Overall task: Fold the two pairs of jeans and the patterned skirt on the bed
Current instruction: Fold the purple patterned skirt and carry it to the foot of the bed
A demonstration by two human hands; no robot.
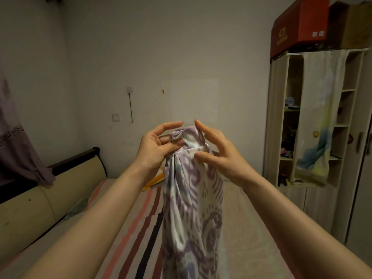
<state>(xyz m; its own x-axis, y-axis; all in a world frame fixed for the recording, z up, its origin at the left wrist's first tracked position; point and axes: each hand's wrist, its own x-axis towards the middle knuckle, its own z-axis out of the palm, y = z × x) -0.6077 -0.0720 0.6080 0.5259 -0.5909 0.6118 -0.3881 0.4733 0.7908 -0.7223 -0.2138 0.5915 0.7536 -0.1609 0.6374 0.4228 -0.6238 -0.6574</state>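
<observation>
The patterned skirt [193, 208], white with purple swirls, hangs down in front of me above the bed [251, 218]. Its bunched waistband is held up between both hands. My left hand [159, 146] pinches the waistband's left side between thumb and fingers. On the right side, my right hand [217, 152] grips the waistband with thumb and fingers, index finger raised. The skirt's lower part runs out of the bottom of the frame. No jeans are in view.
The bed has a striped sheet [145, 218] and a beige padded headboard [46, 200] on the left. A yellow item [155, 179] lies at the bed's far end. A tall wardrobe [314, 121] with shelves and a hanging cloth stands on the right.
</observation>
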